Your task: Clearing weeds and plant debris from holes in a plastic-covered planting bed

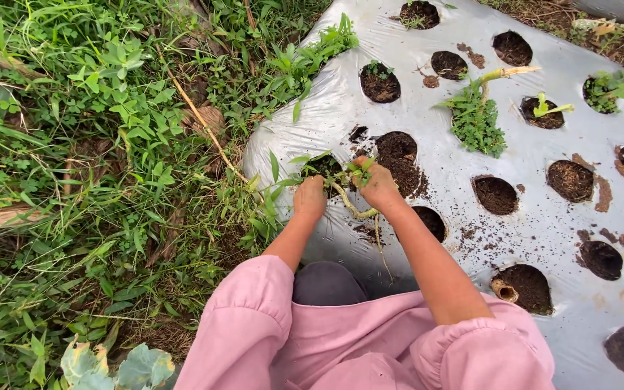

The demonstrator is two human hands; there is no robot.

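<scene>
Head view, looking down. Right hand [378,184] clenched on a weed [359,173], green leaves sticking out above the fist and its pale stem [348,202] curving down below. Left hand [310,198] just left of it, fist closed at the rim of a planting hole [321,166] (what it grips, cannot tell, fingers hidden). The weed sits at that hole, near the left edge of the silver plastic mulch sheet [543,217], between the two hands. Pink sleeves [240,325] rolled up, bottom of view. Sheet has many round holes with dark soil; loose soil crumbs [413,177] scattered right of the hands. An uprooted leafy plant [477,123] lies on the sheet, far right of the hands. Small seedling [544,107] in a far hole. Grass and weeds [110,144] cover the ground left of the sheet.
</scene>
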